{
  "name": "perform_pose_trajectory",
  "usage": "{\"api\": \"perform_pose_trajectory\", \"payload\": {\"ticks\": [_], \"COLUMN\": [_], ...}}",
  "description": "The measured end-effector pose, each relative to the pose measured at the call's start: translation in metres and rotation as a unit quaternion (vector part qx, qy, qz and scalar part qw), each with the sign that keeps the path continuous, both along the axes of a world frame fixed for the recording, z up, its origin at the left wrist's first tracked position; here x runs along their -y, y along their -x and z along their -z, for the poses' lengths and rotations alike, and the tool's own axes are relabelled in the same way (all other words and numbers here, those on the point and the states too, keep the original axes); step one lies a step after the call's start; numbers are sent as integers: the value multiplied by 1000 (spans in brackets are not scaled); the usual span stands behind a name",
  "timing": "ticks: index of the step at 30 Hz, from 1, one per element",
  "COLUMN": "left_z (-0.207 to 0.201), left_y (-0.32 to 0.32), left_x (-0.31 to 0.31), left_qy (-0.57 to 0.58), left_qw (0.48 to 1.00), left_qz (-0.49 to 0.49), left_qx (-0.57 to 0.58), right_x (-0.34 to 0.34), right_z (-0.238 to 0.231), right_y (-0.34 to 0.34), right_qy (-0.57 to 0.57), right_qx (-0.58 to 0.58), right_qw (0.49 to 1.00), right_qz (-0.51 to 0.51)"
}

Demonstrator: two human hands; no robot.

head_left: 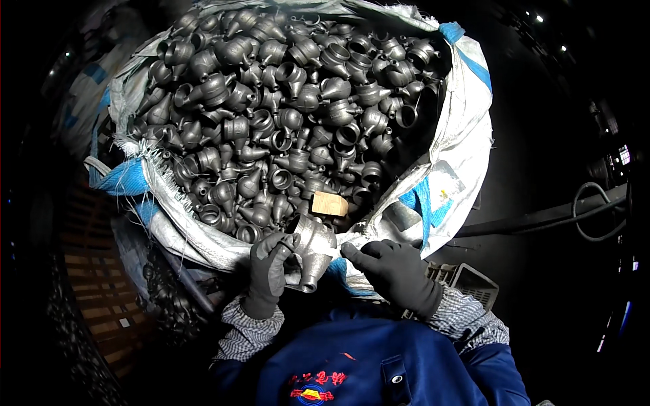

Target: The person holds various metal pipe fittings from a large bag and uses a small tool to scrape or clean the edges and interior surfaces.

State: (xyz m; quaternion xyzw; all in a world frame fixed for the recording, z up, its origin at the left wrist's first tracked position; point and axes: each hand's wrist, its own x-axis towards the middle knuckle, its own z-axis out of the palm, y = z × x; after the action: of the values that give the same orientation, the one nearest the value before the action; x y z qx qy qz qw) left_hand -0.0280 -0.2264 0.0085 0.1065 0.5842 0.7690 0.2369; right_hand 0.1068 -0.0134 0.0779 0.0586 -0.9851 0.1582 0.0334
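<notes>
A grey metal casting (313,252), round-bodied with a narrow neck pointing toward me, is at the near rim of a big white woven sack (467,128). My left hand (268,269), in a dark grey glove, is closed on the casting's left side. On the other side, my gloved right hand (396,271) has its fingers drawn together, their tips close to the casting. A bright white strip (328,251) lies between those fingertips and the casting; its kind is unclear. Just beyond sits a light brown block (330,204), seemingly wood or cardboard.
Many similar grey castings (291,122) fill the sack, whose rim has blue straps (122,177). At left stands a brown slatted crate (101,291). A grey plastic crate (474,287) is beyond my right forearm, and a dark bar with a looped cable (575,213) reaches in from the right.
</notes>
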Motion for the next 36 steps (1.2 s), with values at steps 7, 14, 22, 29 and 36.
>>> {"api": "perform_pose_trajectory", "payload": {"ticks": [7, 14, 22, 29, 36], "left_z": [-5, -16, -10, -18, 1], "left_y": [0, -1, -7, -16, -14], "left_x": [3, -2, -9, -23, -19], "left_qy": [27, 31, 36, 17, -12], "left_qw": [997, 996, 997, 997, 995], "left_qz": [48, 51, 48, 44, 67], "left_qx": [-60, -68, -52, -56, -74], "right_x": [-20, -20, -3, -2, -2], "right_z": [-7, 8, 6, 22, 10], "right_y": [6, 9, 20, 42, 40], "right_qy": [250, 409, 373, 457, 366], "right_qx": [77, 119, -25, 73, 76], "right_qw": [965, 901, 922, 876, 922], "right_qz": [-5, 85, 104, 134, 104]}}
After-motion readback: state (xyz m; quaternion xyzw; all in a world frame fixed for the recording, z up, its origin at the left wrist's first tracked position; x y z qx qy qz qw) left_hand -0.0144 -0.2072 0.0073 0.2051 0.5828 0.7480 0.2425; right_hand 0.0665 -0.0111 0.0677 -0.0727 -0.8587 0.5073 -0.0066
